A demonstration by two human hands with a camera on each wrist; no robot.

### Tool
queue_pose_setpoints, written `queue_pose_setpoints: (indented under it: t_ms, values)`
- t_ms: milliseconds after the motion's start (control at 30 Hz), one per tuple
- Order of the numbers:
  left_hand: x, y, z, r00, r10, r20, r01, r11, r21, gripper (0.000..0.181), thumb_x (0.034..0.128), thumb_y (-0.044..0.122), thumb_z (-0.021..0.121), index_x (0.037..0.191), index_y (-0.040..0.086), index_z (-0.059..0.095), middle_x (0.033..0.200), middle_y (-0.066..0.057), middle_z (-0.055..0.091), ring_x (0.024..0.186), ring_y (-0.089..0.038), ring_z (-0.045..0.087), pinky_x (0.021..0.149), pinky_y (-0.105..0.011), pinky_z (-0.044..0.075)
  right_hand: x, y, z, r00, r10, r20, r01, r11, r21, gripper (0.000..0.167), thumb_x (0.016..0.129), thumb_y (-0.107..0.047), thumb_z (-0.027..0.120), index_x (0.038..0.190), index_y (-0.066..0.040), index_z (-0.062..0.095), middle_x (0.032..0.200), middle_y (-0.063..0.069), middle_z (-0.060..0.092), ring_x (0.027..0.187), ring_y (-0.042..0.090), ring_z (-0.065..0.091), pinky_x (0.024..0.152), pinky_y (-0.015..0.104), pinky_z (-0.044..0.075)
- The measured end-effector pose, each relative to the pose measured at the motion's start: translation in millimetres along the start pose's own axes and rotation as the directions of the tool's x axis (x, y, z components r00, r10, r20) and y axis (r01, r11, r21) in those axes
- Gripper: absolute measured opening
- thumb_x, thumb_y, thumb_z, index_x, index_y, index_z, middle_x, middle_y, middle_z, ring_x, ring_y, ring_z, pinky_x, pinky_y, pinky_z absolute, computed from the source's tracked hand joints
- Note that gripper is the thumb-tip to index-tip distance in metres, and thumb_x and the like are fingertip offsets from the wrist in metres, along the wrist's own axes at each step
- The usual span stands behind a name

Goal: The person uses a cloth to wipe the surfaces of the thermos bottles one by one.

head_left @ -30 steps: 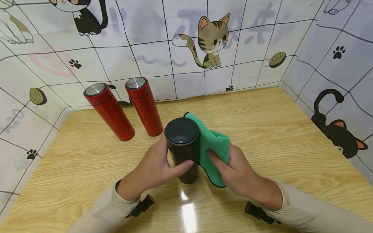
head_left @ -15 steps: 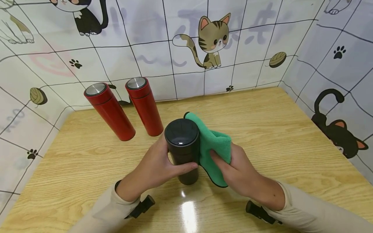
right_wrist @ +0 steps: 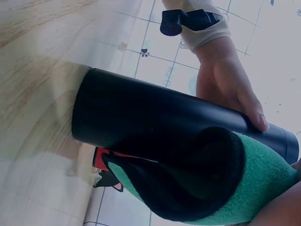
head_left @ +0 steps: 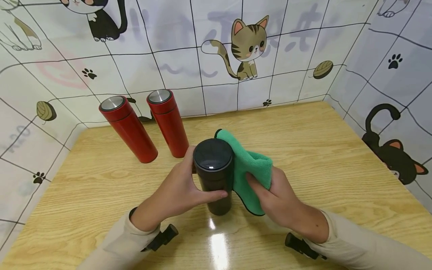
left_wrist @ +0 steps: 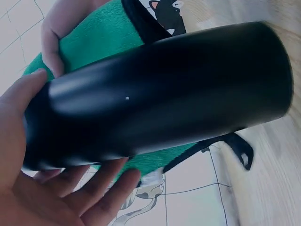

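Observation:
A black thermos flask (head_left: 216,182) with a glossy dark lid (head_left: 213,153) is near the middle of the table, roughly upright. My left hand (head_left: 177,193) grips it from the left, the thumb lying across its near side. Against the right side of the flask lies a green cloth (head_left: 253,167) with black edging, which my right hand (head_left: 283,200) holds bunched between thumb and fingers. In the left wrist view the cloth (left_wrist: 99,40) shows behind the flask (left_wrist: 164,94). Whether the base of the flask (right_wrist: 136,113) touches the table cannot be told.
Two red thermos flasks with steel lids, one (head_left: 131,131) at the left and one (head_left: 170,125) beside it, stand on the wooden table (head_left: 303,150) behind my left hand. A wall sheet (head_left: 175,71) printed with cats encloses the back and sides.
My left thumb has slid farther right across the black flask. The flask, cloth and right hand have shifted slightly right in view; the red flasks stay in place.

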State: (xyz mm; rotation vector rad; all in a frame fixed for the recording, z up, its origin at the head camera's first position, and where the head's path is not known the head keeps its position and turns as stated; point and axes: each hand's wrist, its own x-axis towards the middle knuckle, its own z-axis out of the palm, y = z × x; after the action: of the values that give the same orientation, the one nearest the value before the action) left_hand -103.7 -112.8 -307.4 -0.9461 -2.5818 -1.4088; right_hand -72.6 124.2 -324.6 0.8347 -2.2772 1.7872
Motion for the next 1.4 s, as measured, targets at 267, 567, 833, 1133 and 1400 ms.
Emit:
queue_pose_setpoints:
  t_ms: [267,567,833,1133,1400]
  values:
    - [-1.0,-0.9,0.8,1.000,0.015,-0.006,-0.014,0.993,0.121,0.087,0.0739,0.034,0.089,0.145,0.024,0.040,0.132,0.011,0.055,0.112,-0.006,0.062,0.083,-0.026,0.058,0.3,10,1,0.993,0.114,0.043,-0.113,0.993,-0.025,0.044,0.103,-0.002,0.045,0.147,-0.005,0.044,0.140,0.012,0.058,0.125,0.010,0.059,0.098,0.027,0.053]
    - [-2.3,1.2,0.2,0.999,-0.005,-0.033,0.008,0.997,0.082,0.096,0.0713,0.029,0.090,0.145,0.014,0.031,0.125,0.005,0.063,0.109,-0.012,0.063,0.075,-0.027,0.059,1.7,9,-1,0.992,0.128,0.008,-0.127,0.991,-0.040,0.041,0.102,-0.002,0.048,0.143,-0.008,0.050,0.135,0.010,0.061,0.120,0.009,0.062,0.096,0.028,0.055]
    - [-3.4,1.8,-2.0,0.999,0.002,-0.032,0.002,0.992,0.124,0.085,0.0728,0.027,0.088,0.139,0.013,0.036,0.122,0.003,0.066,0.105,-0.011,0.068,0.078,-0.025,0.060,4.1,10,-1,0.985,0.154,0.072,-0.152,0.988,-0.034,0.045,0.104,-0.005,0.046,0.148,-0.007,0.042,0.144,0.010,0.056,0.128,0.015,0.057,0.100,0.032,0.052]
    - [-2.8,2.1,-4.0,1.000,0.008,-0.010,-0.006,0.990,0.140,0.084,0.0745,0.025,0.084,0.144,0.018,0.038,0.131,0.006,0.056,0.111,-0.011,0.062,0.076,-0.022,0.059,2.8,6,-4,0.988,0.156,0.007,-0.155,0.986,-0.061,0.042,0.103,-0.005,0.048,0.144,-0.007,0.048,0.138,0.009,0.059,0.122,0.008,0.060,0.097,0.027,0.053]
    - [-2.4,1.9,-5.8,1.000,0.027,0.008,-0.028,0.998,0.061,0.085,0.0738,0.017,0.082,0.144,0.012,0.035,0.130,0.001,0.058,0.111,-0.014,0.062,0.077,-0.026,0.060,6.3,12,0,0.986,0.148,0.082,-0.147,0.989,-0.020,0.045,0.103,-0.004,0.046,0.149,-0.006,0.042,0.144,0.011,0.055,0.129,0.016,0.056,0.101,0.029,0.051]
